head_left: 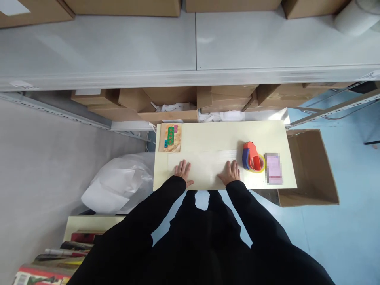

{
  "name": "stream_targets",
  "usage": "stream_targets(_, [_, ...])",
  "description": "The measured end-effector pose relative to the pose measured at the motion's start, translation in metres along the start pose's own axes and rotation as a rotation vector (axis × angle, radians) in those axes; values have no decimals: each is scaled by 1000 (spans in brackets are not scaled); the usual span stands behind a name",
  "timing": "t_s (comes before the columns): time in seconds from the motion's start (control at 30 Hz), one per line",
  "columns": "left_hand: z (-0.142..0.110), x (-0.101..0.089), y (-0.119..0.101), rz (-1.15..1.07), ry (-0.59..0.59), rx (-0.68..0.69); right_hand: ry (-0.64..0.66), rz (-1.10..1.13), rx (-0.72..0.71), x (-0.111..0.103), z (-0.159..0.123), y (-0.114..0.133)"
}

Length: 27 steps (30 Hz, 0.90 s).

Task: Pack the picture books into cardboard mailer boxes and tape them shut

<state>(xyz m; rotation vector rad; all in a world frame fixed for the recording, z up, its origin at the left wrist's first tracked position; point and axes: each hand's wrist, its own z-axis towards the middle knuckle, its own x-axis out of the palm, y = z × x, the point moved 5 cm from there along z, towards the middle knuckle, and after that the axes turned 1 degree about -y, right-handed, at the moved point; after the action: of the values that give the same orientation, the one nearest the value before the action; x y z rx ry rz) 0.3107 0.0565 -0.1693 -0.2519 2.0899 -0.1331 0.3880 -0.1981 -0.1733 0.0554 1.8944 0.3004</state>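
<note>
My left hand (183, 171) lies flat with its fingers spread on the left end of a thin whitish sheet (204, 164). Its material is hard to tell. Over the sheet's right end, my right hand (230, 172) also rests palm down, fingers stretched out. The sheet lies flat on a cream tabletop (219, 134). A tan book (175, 138) with a green, blue and pink cover design is at the table's back left corner. Right of my right hand stands a red tape dispenser (252, 154) with a yellow-edged roll. Beside it is a blurred pink rectangular item (274, 169).
An open cardboard box (314, 170) stands at the table's right end. A white plastic bag (118, 182) sits on the left, with stacked books (56, 257) at lower left. Grey shelving (133, 47) holding cardboard boxes (169, 114) runs behind the table.
</note>
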Motion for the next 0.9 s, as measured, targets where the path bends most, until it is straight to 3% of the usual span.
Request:
stream_targets(0.17, [8,-6,20,20,60,46,-3,-46,18,-9,3,7])
stream_targets(0.47, [-8,-4,23,9,0,53,143,-106,-13,-4,1,27])
stream_targets(0.67, [-11,-21,48,-114,-38,58,29,-50,-49,-16,9,38])
stream_targets(0.73, [-9,-37,73,-224,-156,-35,7,51,-96,-21,22,55])
stream_targets(0.83, [-5,-62,121,-470,-373,-297,65,295,-169,-24,50,95])
stream_targets(0.9, [-1,-70,150,-712,-410,-481,160,479,-146,-21,68,123])
